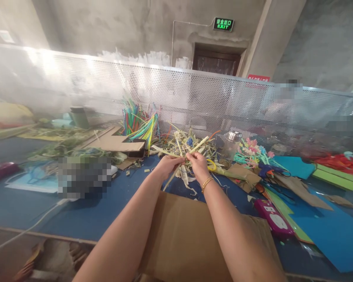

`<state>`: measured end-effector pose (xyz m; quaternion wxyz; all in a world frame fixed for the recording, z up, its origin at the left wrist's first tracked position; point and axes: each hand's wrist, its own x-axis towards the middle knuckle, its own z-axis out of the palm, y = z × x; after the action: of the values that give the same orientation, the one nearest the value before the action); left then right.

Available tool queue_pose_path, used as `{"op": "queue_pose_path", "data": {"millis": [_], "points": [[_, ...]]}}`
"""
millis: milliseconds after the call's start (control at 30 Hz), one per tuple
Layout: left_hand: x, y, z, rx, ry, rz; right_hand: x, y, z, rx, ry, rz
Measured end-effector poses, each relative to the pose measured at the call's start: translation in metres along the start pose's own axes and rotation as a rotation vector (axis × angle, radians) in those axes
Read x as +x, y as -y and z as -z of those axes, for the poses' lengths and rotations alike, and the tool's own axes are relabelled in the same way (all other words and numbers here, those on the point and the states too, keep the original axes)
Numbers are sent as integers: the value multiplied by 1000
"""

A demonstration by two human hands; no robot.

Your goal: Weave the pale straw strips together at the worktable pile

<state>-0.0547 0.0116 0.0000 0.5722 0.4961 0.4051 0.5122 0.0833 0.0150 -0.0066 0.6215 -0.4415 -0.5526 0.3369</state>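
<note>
Both of my arms reach forward over a blue table (85, 215). My left hand (168, 165) and my right hand (197, 161) are closed in pinches, close together, on pale yellow-green leaf strips (181, 156). One strip hangs down from the hands toward the table. Just beyond the hands lies a heap of the same cut strips (186, 144). A gold bracelet (207, 182) circles my right wrist. Below my forearms lies a sheet of brown cardboard (179, 235).
A bunch of coloured straws (139, 121) and a cardboard box (117, 144) stand at back left, a glass jar (231, 145) and paper flowers (253, 153) at right. Blue and green sheets (320, 231) and a pink device (273, 217) lie right. A perforated metal screen (194, 98) closes the back.
</note>
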Motion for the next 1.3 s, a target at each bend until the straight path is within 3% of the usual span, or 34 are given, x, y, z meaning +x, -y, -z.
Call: {"op": "queue_pose_path", "data": {"millis": [133, 267, 400, 600, 767, 933, 1133, 1300], "points": [[1, 0, 3, -152, -1, 13, -2, 2, 1, 48, 139, -78], [0, -3, 1, -330, -25, 20, -1, -1, 1, 37, 135, -86], [2, -4, 1, -337, -39, -22, -1, -3, -2, -65, 137, 2], [5, -1, 5, -209, -89, -157, -11, 1, -16, -101, 242, -105], [3, -2, 3, -182, -159, -133, -13, -3, -20, -295, 193, -39], [7, 1, 3, -236, -208, -154, -12, 6, -20, -572, 194, 172], [14, 8, 12, -216, -359, -134, -17, 7, -32, -567, 263, 199], [14, 8, 14, -195, -397, -112, -19, 3, -36, -613, 289, 234]]}}
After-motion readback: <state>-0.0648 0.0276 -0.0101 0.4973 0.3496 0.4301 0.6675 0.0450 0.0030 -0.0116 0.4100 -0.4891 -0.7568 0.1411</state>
